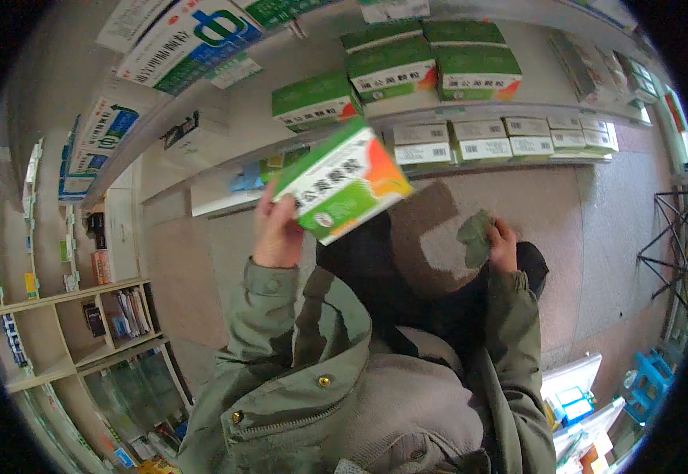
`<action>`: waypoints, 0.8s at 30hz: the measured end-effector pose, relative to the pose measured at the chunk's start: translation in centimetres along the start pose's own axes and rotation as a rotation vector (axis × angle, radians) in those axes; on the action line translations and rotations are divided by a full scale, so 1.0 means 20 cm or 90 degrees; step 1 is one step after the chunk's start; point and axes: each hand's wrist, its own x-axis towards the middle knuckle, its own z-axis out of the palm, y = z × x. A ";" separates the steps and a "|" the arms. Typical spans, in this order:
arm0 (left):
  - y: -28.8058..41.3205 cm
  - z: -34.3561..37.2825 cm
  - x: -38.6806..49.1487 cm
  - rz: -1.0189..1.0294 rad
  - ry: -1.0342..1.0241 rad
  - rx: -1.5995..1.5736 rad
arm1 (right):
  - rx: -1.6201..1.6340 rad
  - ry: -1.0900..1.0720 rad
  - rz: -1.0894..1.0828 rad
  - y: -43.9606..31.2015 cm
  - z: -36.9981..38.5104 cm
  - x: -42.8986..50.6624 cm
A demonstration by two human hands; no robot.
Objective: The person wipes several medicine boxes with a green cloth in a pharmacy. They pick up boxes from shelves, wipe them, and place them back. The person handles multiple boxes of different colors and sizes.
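My left hand (280, 228) grips the lower left corner of a green and white medicine carton (344, 183) with an orange patch, tilted in front of the shelves. A crumpled greenish cloth (475, 238) is pinched in my right hand (503, 244), near my right knee. Beyond the held carton, similar green cartons (391, 68) stand stacked on a shelf. One more green carton (314, 102) sits to their left. Paler boxes (479, 140) line the lower shelf, with printed sides facing me.
Larger blue, white and green boxes (184, 41) occupy the upper left shelf. A wooden shelving unit (59, 302) runs along the left. On the right are a black metal rack (667, 243) and a blue plastic stool (649, 385). Tiled floor (539, 201) shows below the shelves.
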 end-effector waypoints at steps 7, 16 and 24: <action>0.46 -0.49 0.41 0.324 0.021 0.086 | -0.022 -0.037 0.020 0.03 0.01 -0.02; 0.45 -0.68 1.23 0.208 0.029 0.093 | -0.029 -0.086 -0.012 0.08 0.04 -0.05; 0.31 -0.47 1.38 -0.029 -0.126 0.239 | -0.148 -0.033 -0.040 0.02 0.10 -0.12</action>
